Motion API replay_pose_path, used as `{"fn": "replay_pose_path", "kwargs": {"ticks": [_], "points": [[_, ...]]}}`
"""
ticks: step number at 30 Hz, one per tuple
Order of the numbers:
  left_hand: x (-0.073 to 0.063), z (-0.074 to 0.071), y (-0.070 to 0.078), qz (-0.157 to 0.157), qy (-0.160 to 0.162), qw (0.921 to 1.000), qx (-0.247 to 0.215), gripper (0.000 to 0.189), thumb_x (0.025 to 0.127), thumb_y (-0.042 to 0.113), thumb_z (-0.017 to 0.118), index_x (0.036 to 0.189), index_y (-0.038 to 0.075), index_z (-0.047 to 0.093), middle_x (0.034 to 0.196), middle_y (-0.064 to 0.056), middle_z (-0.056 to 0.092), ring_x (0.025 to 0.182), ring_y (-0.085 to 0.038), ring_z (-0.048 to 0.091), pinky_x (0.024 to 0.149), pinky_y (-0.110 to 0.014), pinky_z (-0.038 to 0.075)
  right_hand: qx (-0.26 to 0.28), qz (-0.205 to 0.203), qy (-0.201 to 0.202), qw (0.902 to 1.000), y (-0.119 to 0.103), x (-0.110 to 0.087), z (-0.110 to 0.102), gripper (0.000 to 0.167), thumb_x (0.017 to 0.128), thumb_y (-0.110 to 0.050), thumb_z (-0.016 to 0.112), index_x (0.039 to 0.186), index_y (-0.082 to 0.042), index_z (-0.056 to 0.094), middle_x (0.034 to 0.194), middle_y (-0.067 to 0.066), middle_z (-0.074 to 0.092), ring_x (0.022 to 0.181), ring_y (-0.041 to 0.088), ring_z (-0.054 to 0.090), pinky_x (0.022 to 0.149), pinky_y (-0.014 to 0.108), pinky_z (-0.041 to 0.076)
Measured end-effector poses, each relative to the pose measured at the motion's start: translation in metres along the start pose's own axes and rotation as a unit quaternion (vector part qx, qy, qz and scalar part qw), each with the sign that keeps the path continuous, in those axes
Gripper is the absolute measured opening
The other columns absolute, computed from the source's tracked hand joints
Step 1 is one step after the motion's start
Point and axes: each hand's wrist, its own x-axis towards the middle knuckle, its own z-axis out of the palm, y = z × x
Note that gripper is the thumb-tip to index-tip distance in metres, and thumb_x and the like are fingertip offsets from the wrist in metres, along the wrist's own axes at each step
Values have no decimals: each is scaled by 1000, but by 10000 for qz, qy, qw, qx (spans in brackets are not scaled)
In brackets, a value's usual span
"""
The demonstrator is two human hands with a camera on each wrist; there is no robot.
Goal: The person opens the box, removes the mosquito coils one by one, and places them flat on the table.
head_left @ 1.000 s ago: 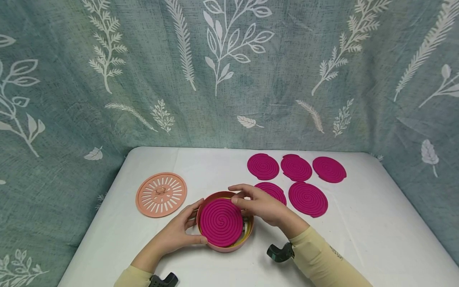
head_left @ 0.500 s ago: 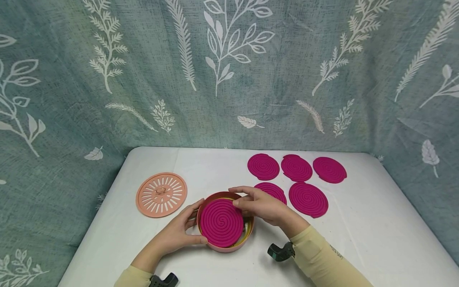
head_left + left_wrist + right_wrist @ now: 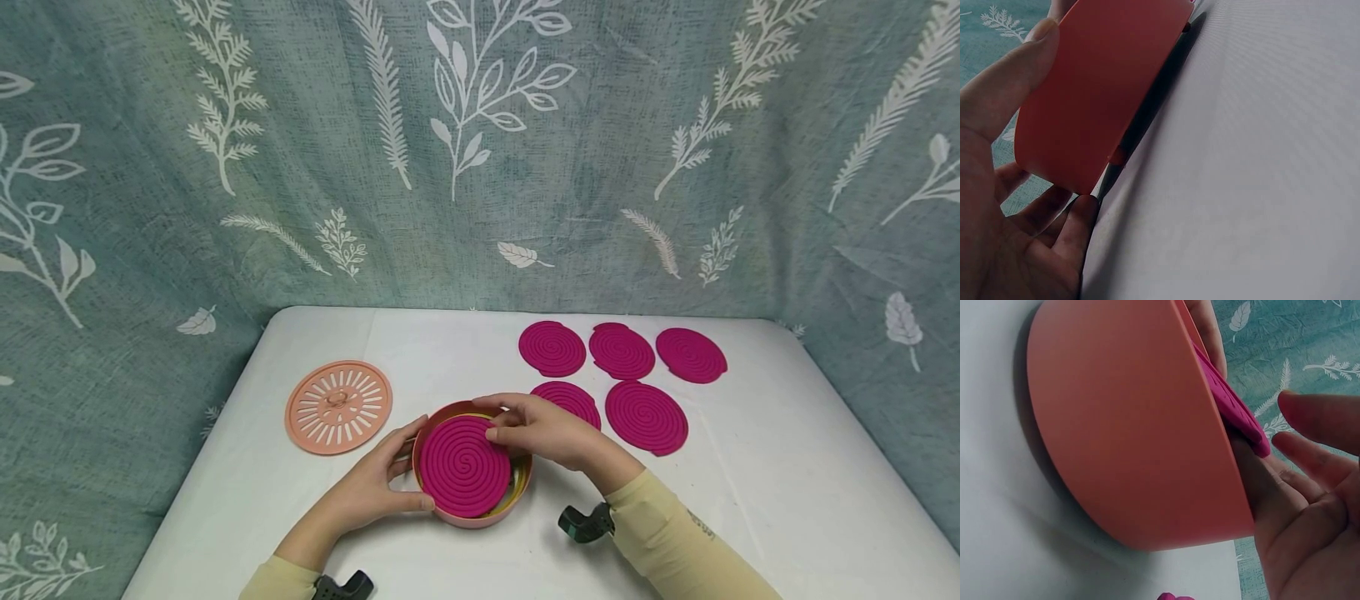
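Observation:
A round pink-orange box [image 3: 480,523] stands on the table, its outer wall [image 3: 1129,437] filling much of the right wrist view. In it lies a magenta mosquito coil [image 3: 459,467], tilted, with its right edge raised past the rim in the right wrist view. My left hand [image 3: 378,485] grips the box's left side, thumb at the near wall and fingers behind. From the right, my right hand [image 3: 551,429] reaches over the box. One finger goes inside beneath the coil's raised edge, while the thumb stands off the coil in the right wrist view.
A peach slotted lid [image 3: 294,429] with a small handle lies left of the box. Several more coils [image 3: 645,417] lie flat at the back right, one [image 3: 567,398] partly behind my right hand. A patterned cloth [image 3: 375,167] hangs around the white table [image 3: 787,467].
My right index finger has lowered slightly toward the box's far rim, and the thumb has shifted a little. The left hand, box and coil stay nearly where they were.

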Motion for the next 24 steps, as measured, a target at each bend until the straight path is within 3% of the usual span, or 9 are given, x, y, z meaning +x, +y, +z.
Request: {"fn": "replay_pose_path", "kwargs": {"ticks": [5, 13, 24], "points": [[0, 0, 0, -22, 12, 10000, 37, 113, 65, 38, 93, 157, 23, 29, 148, 5, 43, 133, -12, 45, 109, -24, 41, -54, 19, -30, 10000, 1, 1, -1, 49, 97, -15, 65, 143, -8, 52, 111, 11, 69, 99, 22, 67, 85, 35, 61], [0, 1, 0, -28, 29, 9999, 95, 114, 65, 38, 93, 157, 23, 28, 148, 5, 43, 133, -13, 45, 109, -24, 41, -42, 53, 13, 10000, 0, 0, -1, 42, 96, -11, 65, 138, -8, 58, 109, 10, 70, 85, 18, 67, 69, 35, 64], [0, 1, -1, 35, 49, 10000, 43, 114, 64, 38, 94, 157, 23, 29, 147, 4, 44, 133, -14, 45, 109, -24, 42, 184, 3, 103, 9998, -1, -3, 1, 41, 96, -8, 64, 137, -6, 59, 110, 12, 69, 87, 18, 68, 70, 35, 64]]}}
